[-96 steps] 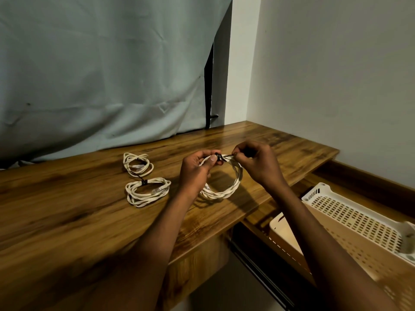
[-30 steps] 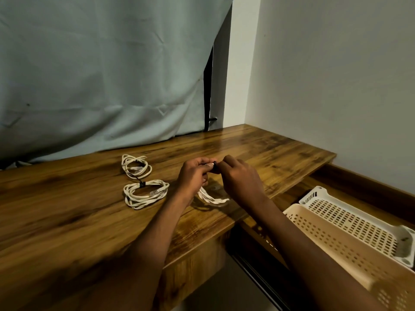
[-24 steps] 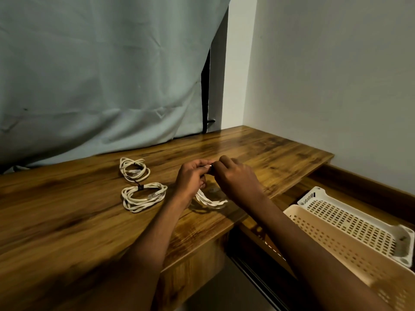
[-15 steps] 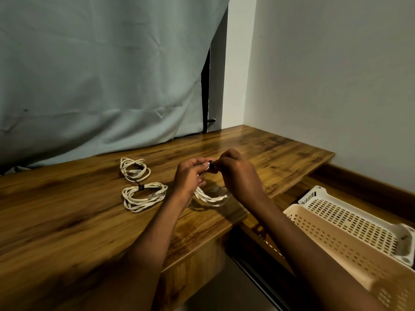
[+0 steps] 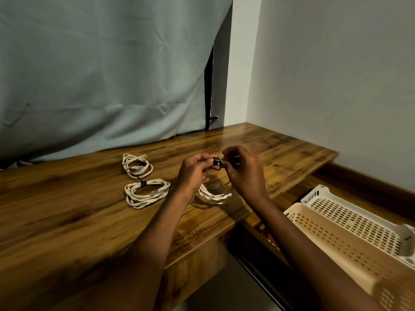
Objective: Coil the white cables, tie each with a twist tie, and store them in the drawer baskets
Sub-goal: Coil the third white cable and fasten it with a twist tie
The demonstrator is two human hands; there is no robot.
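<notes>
I see my left hand (image 5: 192, 173) and right hand (image 5: 243, 170) raised together over the brown wood-grain tabletop (image 5: 67, 212), fingertips meeting. Between them is a small black twist tie (image 5: 217, 161): the left fingers curl in and pinch it from the left, and the right thumb and forefinger pinch its other end. The tie sits on the top of a coiled white cable (image 5: 214, 194), whose loops hang below my fingers and rest on the wood just under the two wrists; most of the coil's upper part is hidden behind the hands, so I cannot tell how far the tie is wound.

To the left of my left fingers, well apart from them, lie two more coiled white cables. The nearer white coil (image 5: 147, 193) carries a dark tie at its top edge. The farther white coil (image 5: 137, 166) lies just beyond it, almost touching.

Down to the right of my right forearm, below the tabletop's edge, are two perforated plastic baskets side by side: a beige slotted basket (image 5: 336, 243) closer to me and a white slotted basket (image 5: 350, 216) just behind it, touching along their long sides.
</notes>
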